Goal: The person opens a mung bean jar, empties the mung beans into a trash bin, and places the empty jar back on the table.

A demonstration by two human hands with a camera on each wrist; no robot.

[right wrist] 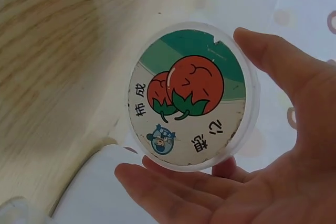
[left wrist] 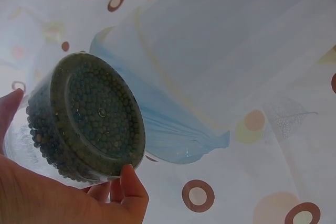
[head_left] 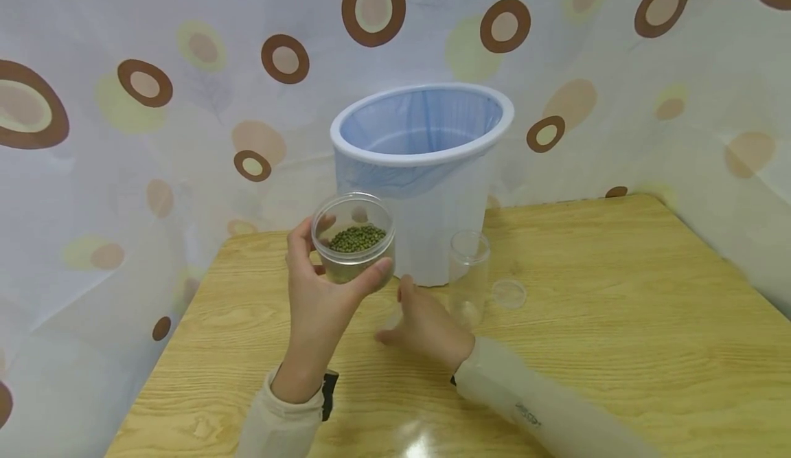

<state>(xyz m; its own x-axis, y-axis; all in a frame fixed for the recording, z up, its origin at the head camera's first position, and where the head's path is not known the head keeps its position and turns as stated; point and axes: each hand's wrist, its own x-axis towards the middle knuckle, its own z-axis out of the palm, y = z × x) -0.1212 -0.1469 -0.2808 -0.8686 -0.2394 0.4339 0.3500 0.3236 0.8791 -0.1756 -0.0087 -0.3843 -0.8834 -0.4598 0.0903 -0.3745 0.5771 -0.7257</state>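
Note:
My left hand [head_left: 318, 300] grips a clear round plastic jar [head_left: 355, 270] holding green mung beans [head_left: 357, 238], raised in front of the bucket. From below, the left wrist view shows beans through the jar's base [left wrist: 100, 114], thumb and fingers around its side. Low over the table, my right hand [head_left: 432, 324] holds a round lid [right wrist: 191, 95] by its rim between thumb and fingers. Red cartoon fruit and a green patch decorate the lid's label. Beside that hand stands a tall clear jar [head_left: 468, 272], open at the top.
Behind the hands a white bucket [head_left: 441, 218] with a blue bag liner [head_left: 402, 176] stands on the wooden table [head_left: 618, 307]. A small clear lid [head_left: 509, 294] lies right of the tall jar. Patterned sheeting [head_left: 247, 5] hangs behind the table.

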